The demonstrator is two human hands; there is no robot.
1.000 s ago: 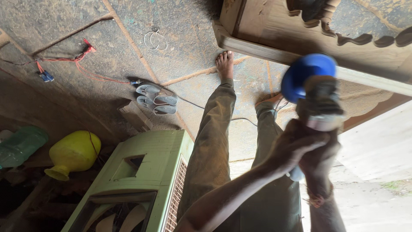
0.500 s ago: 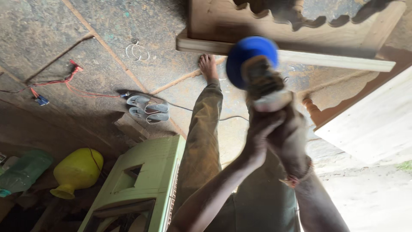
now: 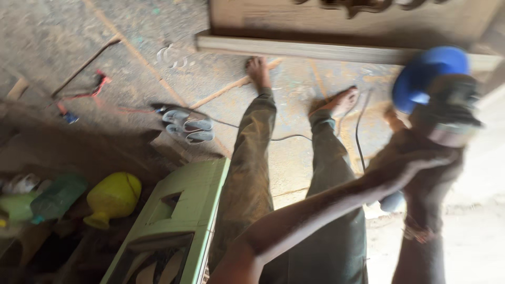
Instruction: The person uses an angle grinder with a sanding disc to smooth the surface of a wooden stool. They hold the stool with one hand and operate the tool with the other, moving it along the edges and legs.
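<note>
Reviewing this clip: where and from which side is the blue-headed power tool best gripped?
Probably around the dark body of the power tool, from below, behind its blue head: both hands meet there, blurred, and the cable hangs toward the floor.

Open floor is left between the green stool [image 3: 179,221] and the wooden beam [image 3: 315,50], though it's cluttered by sandals [image 3: 188,125], a black cord [image 3: 360,131] and both feet.

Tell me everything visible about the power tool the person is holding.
The power tool is blurred: a blue rounded top over a dark body with a paler band below. It is held upright at the right of the view, above the floor, gripped from below by both hands; the left hand and right hand overlap on it. Whether the black cable on the floor joins it is unclear.
</note>
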